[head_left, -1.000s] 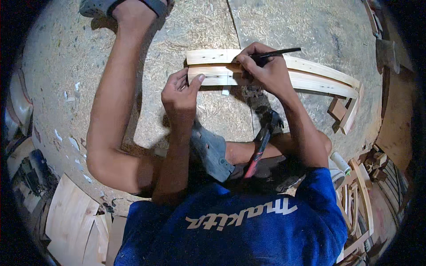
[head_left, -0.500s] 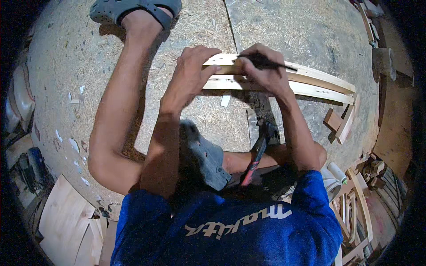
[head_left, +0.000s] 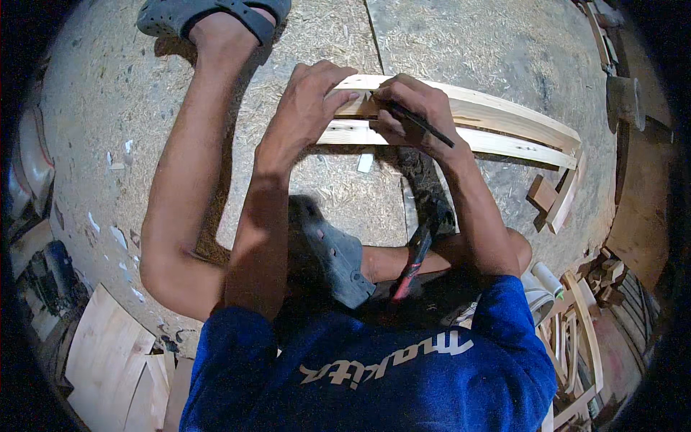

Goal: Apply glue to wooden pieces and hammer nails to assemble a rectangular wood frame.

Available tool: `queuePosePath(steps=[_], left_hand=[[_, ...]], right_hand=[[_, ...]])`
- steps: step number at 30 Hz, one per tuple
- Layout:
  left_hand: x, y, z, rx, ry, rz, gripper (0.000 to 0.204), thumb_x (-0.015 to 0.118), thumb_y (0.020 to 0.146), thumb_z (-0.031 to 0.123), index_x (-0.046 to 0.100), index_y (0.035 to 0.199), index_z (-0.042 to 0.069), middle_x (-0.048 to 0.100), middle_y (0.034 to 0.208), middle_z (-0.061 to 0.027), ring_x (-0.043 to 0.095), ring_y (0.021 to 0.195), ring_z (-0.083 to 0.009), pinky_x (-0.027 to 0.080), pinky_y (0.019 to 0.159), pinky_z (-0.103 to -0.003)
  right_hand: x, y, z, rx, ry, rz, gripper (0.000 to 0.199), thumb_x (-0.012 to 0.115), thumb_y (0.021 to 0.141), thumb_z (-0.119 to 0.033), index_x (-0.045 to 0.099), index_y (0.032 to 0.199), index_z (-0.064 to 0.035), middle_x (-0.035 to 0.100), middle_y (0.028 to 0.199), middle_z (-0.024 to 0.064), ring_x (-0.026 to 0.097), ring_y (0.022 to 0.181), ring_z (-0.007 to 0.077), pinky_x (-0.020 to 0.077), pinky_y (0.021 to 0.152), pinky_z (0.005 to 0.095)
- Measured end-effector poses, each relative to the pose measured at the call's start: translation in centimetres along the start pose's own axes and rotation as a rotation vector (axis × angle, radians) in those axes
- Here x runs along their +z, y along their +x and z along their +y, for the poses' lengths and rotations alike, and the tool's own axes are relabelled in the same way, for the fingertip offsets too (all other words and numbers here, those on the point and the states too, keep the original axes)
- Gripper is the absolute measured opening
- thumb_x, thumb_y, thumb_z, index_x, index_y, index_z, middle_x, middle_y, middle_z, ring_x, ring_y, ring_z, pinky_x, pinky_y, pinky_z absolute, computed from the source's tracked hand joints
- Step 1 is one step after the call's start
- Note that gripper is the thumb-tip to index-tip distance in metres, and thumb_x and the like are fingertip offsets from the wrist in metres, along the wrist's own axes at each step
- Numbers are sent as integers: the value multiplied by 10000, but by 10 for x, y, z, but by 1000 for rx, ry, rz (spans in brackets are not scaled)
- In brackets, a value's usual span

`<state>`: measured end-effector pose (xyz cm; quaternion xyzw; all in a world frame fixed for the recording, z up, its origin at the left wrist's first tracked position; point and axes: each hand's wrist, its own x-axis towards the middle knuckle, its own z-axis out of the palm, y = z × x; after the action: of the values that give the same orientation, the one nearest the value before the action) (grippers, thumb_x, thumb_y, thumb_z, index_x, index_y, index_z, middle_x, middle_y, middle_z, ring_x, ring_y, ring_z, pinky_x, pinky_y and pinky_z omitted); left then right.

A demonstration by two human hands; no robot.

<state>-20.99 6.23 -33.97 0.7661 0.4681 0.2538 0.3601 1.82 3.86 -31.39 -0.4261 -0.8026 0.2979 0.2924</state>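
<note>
Our left hand [head_left: 306, 104]: pinching the farther wooden strip [head_left: 504, 113].
Our right hand [head_left: 425, 108]: pinching a black pencil [head_left: 437, 135].
Brown block [head_left: 541, 189]: toward the floor's [head_left: 324, 174] right edge.

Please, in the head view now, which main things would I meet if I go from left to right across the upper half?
Bare lower leg → left hand → right hand → small brown wood block → grey round object.
</note>
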Motion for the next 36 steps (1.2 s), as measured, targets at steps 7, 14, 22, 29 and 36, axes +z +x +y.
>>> queuePosePath(steps=[7,14,22,29,36], left_hand=[[1,1,0,-19,-41,3,318,683,899,176,703,1187,43,676,1078,-146,575,1034,-349,453,964,-427],[2,0,-3,-4,-17,13,316,690,899,175,698,1192,56,683,1088,-144,590,1016,-343,463,952,-411],[3,1,-6,18,-10,13,315,695,898,167,697,1195,63,677,1083,-139,586,1027,-339,468,950,-410],[3,-1,-4,8,-17,19,329,693,887,167,693,1198,58,677,1091,-134,586,1032,-341,461,948,-410],[-3,-12,20,-1,-14,1,403,738,844,237,692,1183,25,666,1114,-145,539,1133,-347,404,1014,-464]], right_hand=[[0,2,-1,10,30,-12,198,730,821,-145,603,944,-56,621,872,127,654,759,342,529,662,401],[3,3,6,-58,-40,42,287,768,738,-39,660,1003,-62,640,852,84,663,730,247,530,641,325],[1,4,2,-14,0,5,185,729,805,-96,636,961,-63,635,853,109,664,749,300,538,656,362],[4,0,0,57,-4,84,123,716,854,-89,647,947,-47,646,861,128,675,759,283,542,693,338],[-42,-53,-3,220,47,591,193,636,932,12,671,1119,-21,697,943,128,688,852,189,546,771,297]])
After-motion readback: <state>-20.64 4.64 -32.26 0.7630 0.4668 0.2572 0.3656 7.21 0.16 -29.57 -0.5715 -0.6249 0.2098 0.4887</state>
